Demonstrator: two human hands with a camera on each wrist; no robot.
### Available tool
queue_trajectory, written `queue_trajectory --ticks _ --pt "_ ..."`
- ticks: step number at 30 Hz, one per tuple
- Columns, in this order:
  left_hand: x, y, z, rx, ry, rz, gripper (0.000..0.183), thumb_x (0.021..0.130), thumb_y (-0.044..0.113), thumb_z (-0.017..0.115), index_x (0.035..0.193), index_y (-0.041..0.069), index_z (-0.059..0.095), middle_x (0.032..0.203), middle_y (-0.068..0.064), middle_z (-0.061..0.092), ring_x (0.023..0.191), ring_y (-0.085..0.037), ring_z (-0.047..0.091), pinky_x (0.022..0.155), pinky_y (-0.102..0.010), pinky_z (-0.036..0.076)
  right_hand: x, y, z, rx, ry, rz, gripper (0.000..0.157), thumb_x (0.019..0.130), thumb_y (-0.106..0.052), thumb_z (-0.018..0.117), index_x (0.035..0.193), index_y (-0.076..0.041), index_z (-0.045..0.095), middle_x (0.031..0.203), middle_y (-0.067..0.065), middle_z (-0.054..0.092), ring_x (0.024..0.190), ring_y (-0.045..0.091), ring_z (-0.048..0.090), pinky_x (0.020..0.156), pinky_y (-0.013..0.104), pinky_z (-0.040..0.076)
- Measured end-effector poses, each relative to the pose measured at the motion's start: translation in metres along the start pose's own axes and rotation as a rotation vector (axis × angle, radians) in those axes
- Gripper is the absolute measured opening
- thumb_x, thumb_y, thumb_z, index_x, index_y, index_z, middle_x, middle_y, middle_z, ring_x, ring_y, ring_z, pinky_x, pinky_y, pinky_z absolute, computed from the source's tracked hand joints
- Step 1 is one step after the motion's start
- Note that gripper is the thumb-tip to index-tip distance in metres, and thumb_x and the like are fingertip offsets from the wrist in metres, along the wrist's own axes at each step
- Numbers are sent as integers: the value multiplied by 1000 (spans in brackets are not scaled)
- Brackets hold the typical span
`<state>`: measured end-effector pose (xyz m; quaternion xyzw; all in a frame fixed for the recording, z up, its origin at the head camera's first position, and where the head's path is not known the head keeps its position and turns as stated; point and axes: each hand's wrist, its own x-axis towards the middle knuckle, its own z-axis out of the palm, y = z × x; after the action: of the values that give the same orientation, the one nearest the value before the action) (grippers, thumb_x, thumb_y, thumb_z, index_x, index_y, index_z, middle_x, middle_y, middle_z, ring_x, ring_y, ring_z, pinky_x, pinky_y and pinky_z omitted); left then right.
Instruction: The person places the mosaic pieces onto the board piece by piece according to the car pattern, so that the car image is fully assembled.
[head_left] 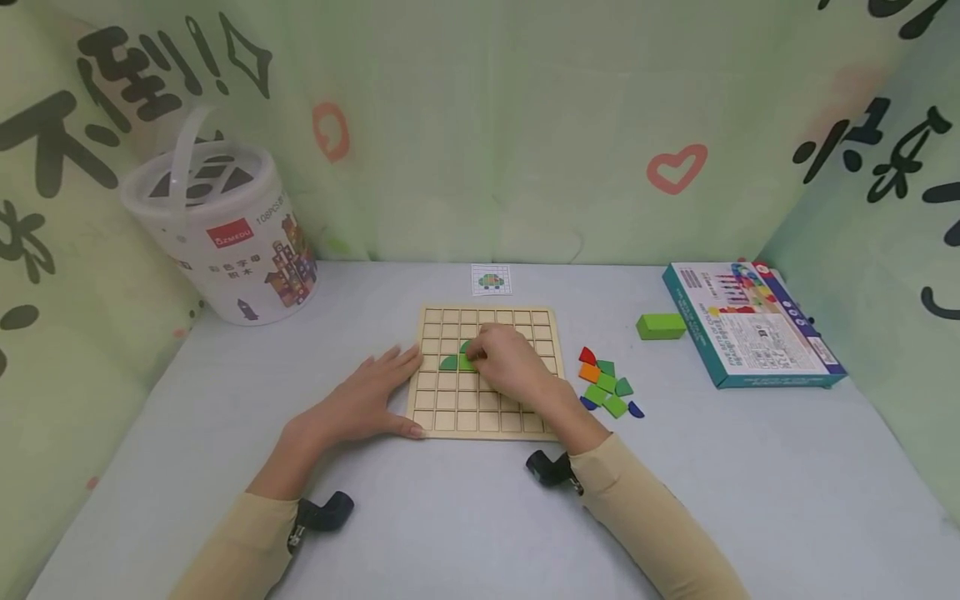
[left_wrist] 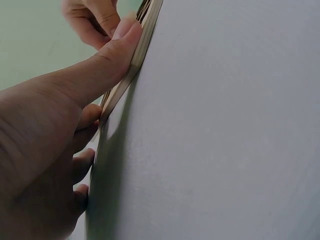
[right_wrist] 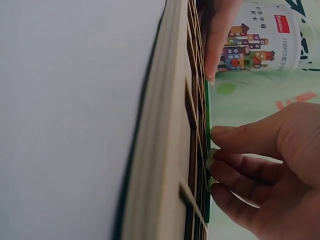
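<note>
Beige sleeves (head_left: 652, 525) lay nearest, with black wrist cameras (head_left: 327, 512) at their cuffs, over a white desk (head_left: 420, 517). Beyond them, the left grip (head_left: 360, 404) rested relaxed and clasped nothing, its thumb touching the near-left corner of a gridded wooden board (head_left: 450, 423) and its fingers spread toward the left edge. Fingers bent, the right grip (head_left: 510, 362) reached over the board to a small cluster of green pieces (head_left: 448, 363) left of its centre; I could not tell whether it pinched one or only touched it. Right of the board, loose pieces (head_left: 607, 382) in red, orange, green and blue lay in a group. Farther right stood a green block (head_left: 660, 327), just beside a teal-edged box (head_left: 765, 337) whose print was too small to read. Past the board's far edge lay a card (head_left: 491, 280) with a multicoloured figure on a grid. At the far left, a white lidded bucket (head_left: 202, 283) showed "108PCS", 字母 and 积木, plus a red label (head_left: 229, 232) whose brand name seemed to begin "BZM", the rest unclear. Behind everything hung a pale green backdrop (head_left: 570, 100) with a red heart outline (head_left: 655, 172) and large dark characters, 不 and exclamation marks among them, others cut off.
</note>
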<state>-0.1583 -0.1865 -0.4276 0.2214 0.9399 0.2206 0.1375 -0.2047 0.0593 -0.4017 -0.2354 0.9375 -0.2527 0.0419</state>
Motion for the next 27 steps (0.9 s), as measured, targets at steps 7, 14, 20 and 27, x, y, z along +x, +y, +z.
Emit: queue_trajectory --ticks 7,14,20,27 --pt "0 1 1 5 -2 -6 117 72 65 76 160 14 19 169 0 13 157 -31 8 127 -54 10 -8 9 -9 -1 -32 32 24 88 -3 63 104 -10 78 100 3 73 84 16 59 75 28 52" --pt "0 1 0 11 12 4 116 72 64 77 159 11 21 168 -4 15 156 -33 9 127 -56 10 -21 23 -23 37 -15 54 23 88 -6 64 106 -10 77 93 2 72 82 17 60 73 29 52" --pt "-1 -1 0 20 19 12 117 72 63 77 159 10 21 168 -5 16 156 -34 10 127 -56 11 -35 40 -33 27 2 69 22 89 -8 65 108 -9 76 95 2 72 84 16 61 73 30 52" --pt "-1 1 1 15 17 18 116 72 64 77 159 10 21 168 -6 16 156 -35 10 126 -56 10 -47 57 -46 19 28 128 22 87 -8 65 107 -8 75 91 3 70 84 18 60 72 31 51"
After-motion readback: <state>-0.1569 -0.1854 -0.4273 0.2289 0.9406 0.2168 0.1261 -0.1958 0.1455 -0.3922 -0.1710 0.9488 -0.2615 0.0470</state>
